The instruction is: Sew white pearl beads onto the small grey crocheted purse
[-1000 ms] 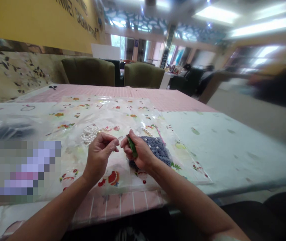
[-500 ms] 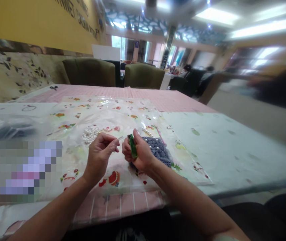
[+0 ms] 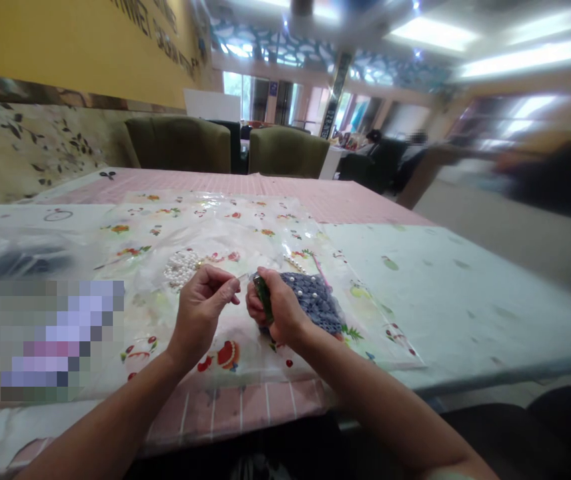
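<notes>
My left hand (image 3: 208,300) is closed in a pinch on a short, thin, pale strand (image 3: 243,276) that points toward the other hand; its exact kind is too small to make out. Wrapped in my right hand (image 3: 280,303) is a green lighter (image 3: 262,297), with the thumb at its top beside the strand's tip. I cannot make out a flame. Behind and to the right of that hand lies a grey-blue knitted piece (image 3: 313,300) dotted with white pearl beads. A heap of white pearl beads (image 3: 181,268) lies just beyond my left hand.
A fruit-patterned clear plastic sheet (image 3: 165,320) covers the near table. Black scissors (image 3: 107,175) lie at the far left edge. Dark material in a plastic bag (image 3: 25,262) and a pixelated purple patch are at left. A pink hook-like stick (image 3: 321,272) lies by the knitted piece. Chairs (image 3: 288,152) stand beyond.
My right thumb has come down from a raised position onto the lighter's top. The lighter has tilted slightly, close to the strand. My left hand has hardly moved.
</notes>
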